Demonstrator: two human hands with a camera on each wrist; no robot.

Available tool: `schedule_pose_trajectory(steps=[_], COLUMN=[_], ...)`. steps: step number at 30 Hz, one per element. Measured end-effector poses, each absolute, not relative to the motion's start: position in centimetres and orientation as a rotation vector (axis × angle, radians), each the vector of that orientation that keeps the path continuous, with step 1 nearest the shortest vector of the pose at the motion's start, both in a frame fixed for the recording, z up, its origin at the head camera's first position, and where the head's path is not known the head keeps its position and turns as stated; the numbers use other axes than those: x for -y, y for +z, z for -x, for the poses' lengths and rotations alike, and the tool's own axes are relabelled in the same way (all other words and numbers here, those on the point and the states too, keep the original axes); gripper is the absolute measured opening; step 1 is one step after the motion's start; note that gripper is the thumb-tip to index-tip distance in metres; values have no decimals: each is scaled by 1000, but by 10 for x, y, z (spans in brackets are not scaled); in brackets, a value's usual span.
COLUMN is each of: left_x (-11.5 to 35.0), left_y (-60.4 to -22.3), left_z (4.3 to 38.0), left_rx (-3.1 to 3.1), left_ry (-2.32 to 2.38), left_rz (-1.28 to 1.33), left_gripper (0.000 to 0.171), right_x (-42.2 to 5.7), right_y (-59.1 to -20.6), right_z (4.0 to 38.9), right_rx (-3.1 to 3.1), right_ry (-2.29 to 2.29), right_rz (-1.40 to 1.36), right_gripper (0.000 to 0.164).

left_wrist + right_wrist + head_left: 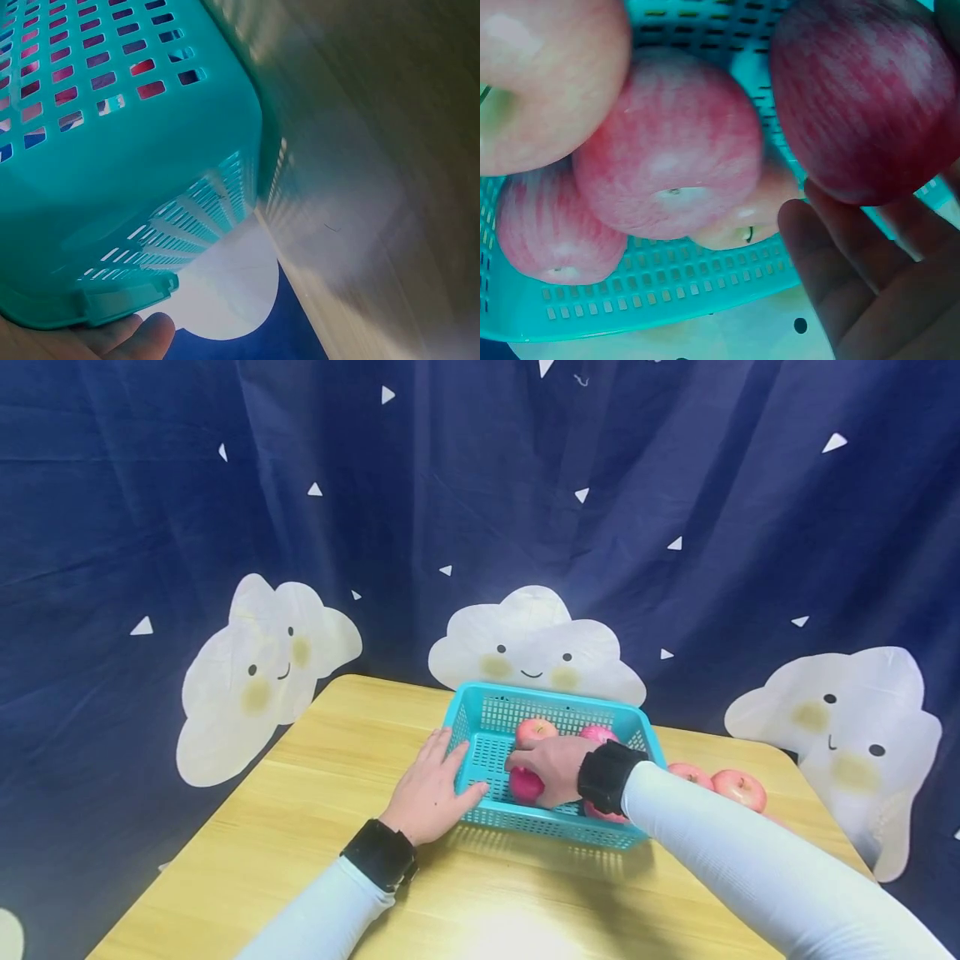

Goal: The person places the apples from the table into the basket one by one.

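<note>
A turquoise plastic basket (487, 810) with slotted walls stands on the wooden table and contains several red and pink apples. My left hand (429, 789) rests against its left end, fingers fairly straight along the outside and thumb over the near rim. The left wrist view shows fingertips (146, 341) just beyond the basket's rim (127, 296). Inside the basket, my right hand (558, 768) grips a dark red apple (870, 97) with curled fingers. Other apples, such as a pink striped one (671, 142), lie close beside it. My right hand and wrist partly hide the basket's right half.
More apples (738, 789) lie on the table to the right of the basket, partly behind my right sleeve (712, 835). The wooden table (300, 827) extends left and in front. A dark blue curtain (495, 502) with white clouds hangs behind it.
</note>
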State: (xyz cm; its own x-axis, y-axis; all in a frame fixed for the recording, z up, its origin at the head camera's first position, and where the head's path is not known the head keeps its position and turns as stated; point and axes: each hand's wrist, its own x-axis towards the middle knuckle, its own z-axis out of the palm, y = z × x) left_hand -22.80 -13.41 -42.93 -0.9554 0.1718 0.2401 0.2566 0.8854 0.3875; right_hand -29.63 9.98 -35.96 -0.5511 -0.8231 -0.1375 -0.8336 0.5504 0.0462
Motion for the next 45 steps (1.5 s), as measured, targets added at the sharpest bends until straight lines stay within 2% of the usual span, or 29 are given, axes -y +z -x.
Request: schedule_pose_trajectory(steps=[7,16,24,27,32,39,45], left_x=[133,134,135,135,135,136,135], left_y=[-430,-432,-432,-431,-431,-433,-433], left_z=[229,229,229,228,228,229,230], left_rx=[2856,2838,2832,2831,2832,2836,2830], left_ry=[-604,-605,-608,-621,-638,-642,-636], left_rz=[330,341,357,357,347,337,337], left_gripper=[82,81,81,81,81,81,82], right_x=[-106,-113,-114,-114,-122,-135,-149], right_y=[-373,-384,-380,-377,-371,-358,-352], right_z=[300,302,301,302,305,305,304], right_rx=[-2660,-2653,-2686,-2722,-2793,-2918,-2993], right_ry=[278,300,204,148,0,-85,-102], right_rz=[1581,1603,1389,1388,1407,1130,1059], right_gripper=[59,56,62,62,52,53,47])
